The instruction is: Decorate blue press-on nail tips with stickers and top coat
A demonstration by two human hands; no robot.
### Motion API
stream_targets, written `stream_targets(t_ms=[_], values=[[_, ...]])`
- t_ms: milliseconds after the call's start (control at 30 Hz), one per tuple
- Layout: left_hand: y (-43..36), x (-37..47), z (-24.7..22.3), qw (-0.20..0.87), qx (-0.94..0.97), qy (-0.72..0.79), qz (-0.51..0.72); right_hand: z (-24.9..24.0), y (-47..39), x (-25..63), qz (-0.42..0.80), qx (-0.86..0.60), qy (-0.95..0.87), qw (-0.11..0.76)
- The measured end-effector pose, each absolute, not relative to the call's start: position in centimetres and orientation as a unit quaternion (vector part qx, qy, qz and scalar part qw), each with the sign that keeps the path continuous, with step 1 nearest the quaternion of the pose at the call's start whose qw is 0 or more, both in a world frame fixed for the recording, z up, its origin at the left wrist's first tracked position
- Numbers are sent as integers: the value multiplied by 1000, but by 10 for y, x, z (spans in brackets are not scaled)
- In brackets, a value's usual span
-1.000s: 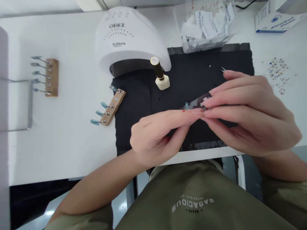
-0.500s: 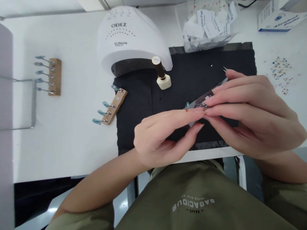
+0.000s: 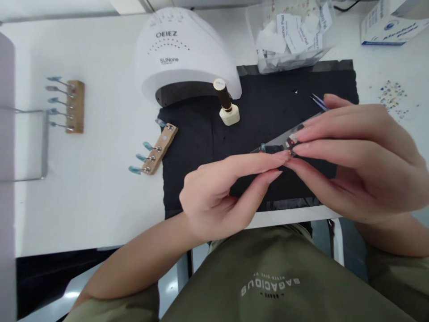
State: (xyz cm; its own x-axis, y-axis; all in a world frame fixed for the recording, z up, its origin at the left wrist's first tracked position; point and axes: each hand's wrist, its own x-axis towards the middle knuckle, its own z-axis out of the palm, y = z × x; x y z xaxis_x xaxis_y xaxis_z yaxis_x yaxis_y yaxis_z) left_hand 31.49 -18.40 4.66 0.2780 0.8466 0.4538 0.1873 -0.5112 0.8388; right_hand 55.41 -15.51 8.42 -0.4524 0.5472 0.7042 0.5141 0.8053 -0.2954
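A clear plastic sheet [image 3: 279, 139] with small red, white and dark pieces on it is held between my hands above the black mat [image 3: 197, 138]. My left hand [image 3: 219, 192] pinches the near edge with index finger and thumb close together. My right hand [image 3: 362, 156] is closed on the sheet from the right, its fingertips meeting my left index fingertip and partly hiding the pieces. A blue-green nail tip [image 3: 262, 146] shows just beyond the sheet. Slim tweezers [image 3: 320, 102] poke out past my right fingers; whether the hand touches them I cannot tell.
A white nail lamp [image 3: 187, 49] stands at the back, a polish bottle [image 3: 229, 115] before it. Wooden holders with nail tips, one [image 3: 161, 150] by the mat and another [image 3: 75, 107] farther left. A clear bin [image 3: 278, 67] of alcohol pads, a box [image 3: 385, 27] and scattered gems [image 3: 393, 96] are right.
My right hand has shifted slightly, its fingers curling more over the sheet. The sheet has tilted flatter, and more of the tweezers shows. My left hand has moved slightly left.
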Motion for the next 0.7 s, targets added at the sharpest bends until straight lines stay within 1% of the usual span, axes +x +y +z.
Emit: stream_targets(t_ms=[100, 167, 300, 367, 467, 600, 700], values=[[-182, 318, 47, 301, 708, 347, 536, 82, -153, 556, 23, -322, -849, 418], [-179, 320, 48, 292, 709, 342, 543, 80, -151, 557, 37, -307, -848, 430], [-176, 323, 48, 321, 692, 330, 555, 81, -147, 558, 74, -278, -842, 456], [-177, 323, 47, 345, 683, 332, 552, 83, -146, 559, 95, -279, -846, 445], [-176, 322, 45, 352, 685, 339, 541, 85, -147, 560, 112, -279, -851, 430], [-170, 321, 41, 316, 712, 321, 538, 85, -148, 561, 116, -290, -841, 441], [-167, 323, 39, 295, 712, 298, 564, 84, -149, 560, 128, -296, -835, 447]])
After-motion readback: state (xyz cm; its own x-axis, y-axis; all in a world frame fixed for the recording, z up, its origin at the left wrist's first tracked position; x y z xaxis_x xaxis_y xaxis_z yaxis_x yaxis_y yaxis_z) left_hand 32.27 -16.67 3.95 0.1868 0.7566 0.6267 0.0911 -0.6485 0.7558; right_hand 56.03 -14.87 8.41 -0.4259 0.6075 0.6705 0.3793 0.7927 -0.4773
